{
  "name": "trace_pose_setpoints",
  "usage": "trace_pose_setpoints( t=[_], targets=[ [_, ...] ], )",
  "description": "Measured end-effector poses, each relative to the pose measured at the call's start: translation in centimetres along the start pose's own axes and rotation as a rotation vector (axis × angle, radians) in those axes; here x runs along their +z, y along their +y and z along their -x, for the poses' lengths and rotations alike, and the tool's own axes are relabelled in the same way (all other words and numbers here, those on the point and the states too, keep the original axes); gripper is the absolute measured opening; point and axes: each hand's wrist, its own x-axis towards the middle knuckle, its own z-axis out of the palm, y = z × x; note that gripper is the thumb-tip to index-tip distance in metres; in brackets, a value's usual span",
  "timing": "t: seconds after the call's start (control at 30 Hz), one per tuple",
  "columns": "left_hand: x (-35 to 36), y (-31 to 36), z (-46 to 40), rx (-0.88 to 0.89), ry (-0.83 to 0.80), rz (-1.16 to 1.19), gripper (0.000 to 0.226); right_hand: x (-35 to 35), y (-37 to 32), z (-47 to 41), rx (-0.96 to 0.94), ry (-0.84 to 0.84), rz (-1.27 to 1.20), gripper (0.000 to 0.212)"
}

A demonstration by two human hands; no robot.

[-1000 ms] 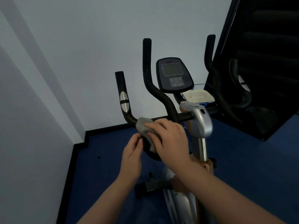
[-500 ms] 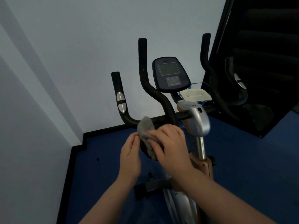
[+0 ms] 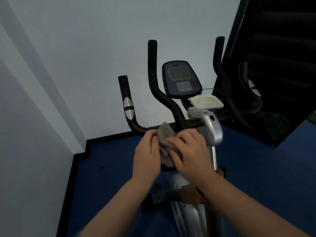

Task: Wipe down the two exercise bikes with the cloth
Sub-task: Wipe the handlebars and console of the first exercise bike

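Cloth (image 3: 166, 136): grey, bunched against the exercise bike's black handlebar (image 3: 154, 86), left of the silver post
Left hand (image 3: 147, 158): fingertips pinch its left edge
Right hand (image 3: 189, 152): fingers curled over it

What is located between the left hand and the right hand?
In the head view, the grey cloth lies between the left hand and the right hand; both hold it.
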Motion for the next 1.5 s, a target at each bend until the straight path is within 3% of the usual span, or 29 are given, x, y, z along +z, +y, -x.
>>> trace_pose_setpoints(
  t=[0.13,0.23,0.37,0.53,0.73,0.83,1.0,1.17,1.37,1.5],
  targets=[
    [-0.6,-0.5,0.1,0.023,-0.052,-0.175,0.029,-1.7,1.0,0.4,-0.1,0.02,-0.059,0.015],
    [-0.5,-0.3,0.0,0.032,-0.043,-0.168,0.028,-1.6,0.1,-3.2,0.081,0.108,-0.115,0.015],
    [-0.4,0.1,0.4,-0.003,-0.033,-0.175,0.025,0.4,-0.8,-3.8,0.307,-0.079,-0.065,0.021],
    [-0.4,-0.1,0.5,0.004,-0.043,-0.154,0.025,-0.1,-1.9,1.3,0.442,-0.037,-0.184,0.04],
    [-0.6,-0.4,0.4,-0.01,-0.073,-0.134,0.026,0.5,-2.0,-1.6,0.487,-0.085,-0.185,0.029],
    [-0.9,-0.5,0.5,0.013,-0.112,-0.132,0.025,1.6,-2.3,-1.3,0.556,0.012,-0.23,0.027],
    [-1.8,-1.0,0.2,0.044,-0.21,-0.143,0.024,2.3,-4.9,2.6,0.774,0.168,-0.517,0.037],
    [-2.1,-1.1,-0.3,0.099,-0.271,-0.114,0.024,1.7,-3.4,-0.8,0.681,0.047,-0.281,0.032],
    [-2.5,-1.7,-0.7,0.119,-0.321,-0.077,0.027,3.5,-5.9,0.9,0.733,0.259,-0.296,0.033],
    [-2.9,-1.5,-0.8,0.145,-0.353,-0.09,0.024,1.8,-5.1,1.5,0.648,0.101,-0.128,0.032]
  ],
)
